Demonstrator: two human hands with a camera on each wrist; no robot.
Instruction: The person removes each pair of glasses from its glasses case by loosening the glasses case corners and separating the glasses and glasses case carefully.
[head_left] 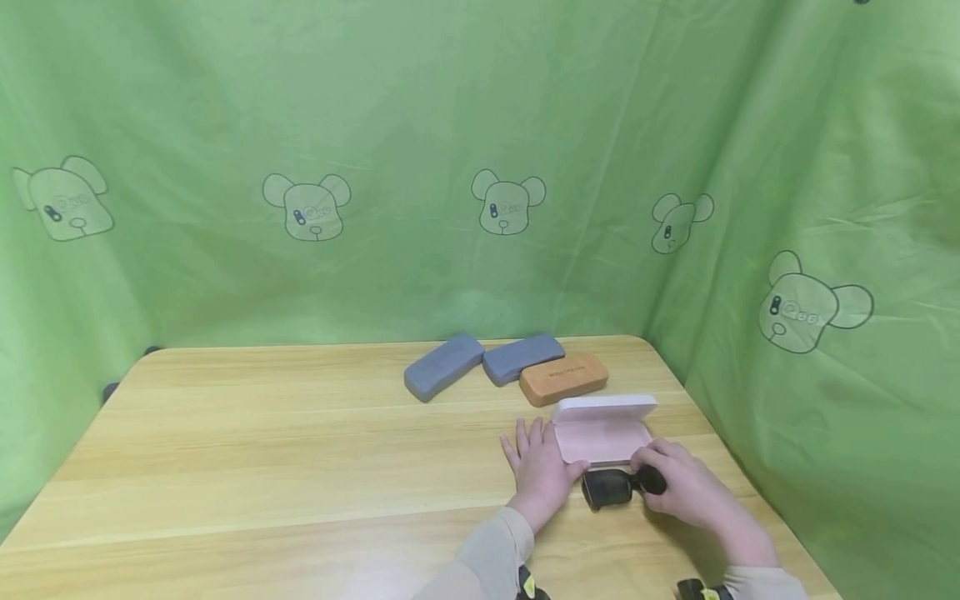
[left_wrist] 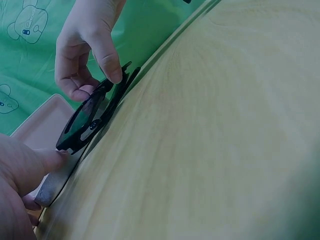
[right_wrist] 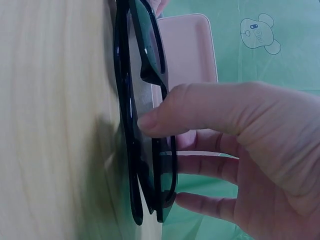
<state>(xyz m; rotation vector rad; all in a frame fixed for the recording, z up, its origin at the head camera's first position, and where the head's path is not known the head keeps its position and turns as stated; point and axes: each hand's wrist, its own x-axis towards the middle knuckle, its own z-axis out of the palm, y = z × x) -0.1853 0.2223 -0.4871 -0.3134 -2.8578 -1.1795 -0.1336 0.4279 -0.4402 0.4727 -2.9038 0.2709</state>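
Black sunglasses (head_left: 609, 488) with their temples folded are in front of an open glasses case (head_left: 600, 440), white outside and pink inside. My right hand (head_left: 686, 487) pinches the sunglasses by one end; the right wrist view has its thumb (right_wrist: 167, 115) on the near side and the fingers behind the lens. Beside the case's left end, my left hand (head_left: 542, 477) lies with fingers spread. Its thumb (left_wrist: 47, 161) reaches along the case's front, right at the other end of the sunglasses. The case's raised lid (head_left: 606, 408) leans back, away from me.
Behind the open case lie a brown glasses case (head_left: 564, 379) and two blue-grey ones, a middle one (head_left: 522, 357) and a left one (head_left: 444, 367). The wooden table (head_left: 262, 467) has its right edge close to my right hand. Green curtains (head_left: 405, 108) hang around it.
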